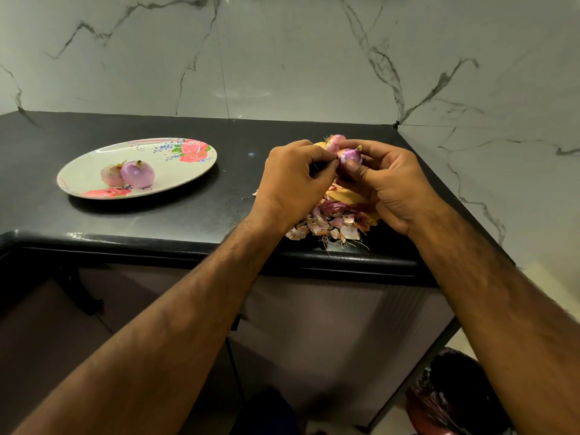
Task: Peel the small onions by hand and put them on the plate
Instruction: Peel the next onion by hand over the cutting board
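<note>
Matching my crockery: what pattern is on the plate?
The plate is white with pink roses and blue flecks; head view.

Both bare: left hand point(292, 180), right hand point(395, 186). Behind each hand, left forearm point(175, 324) and right forearm point(489, 302) run bare to the frame edge, with fine dark hair. Skin creases show at the right wrist point(417, 221).

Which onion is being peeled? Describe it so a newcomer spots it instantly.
On the black countertop, look right of the floral plate, above the heap of peels. The purple onion sits between the left hand and right hand. Unlike the two plated onions and the onion behind, it alone is held.
</note>
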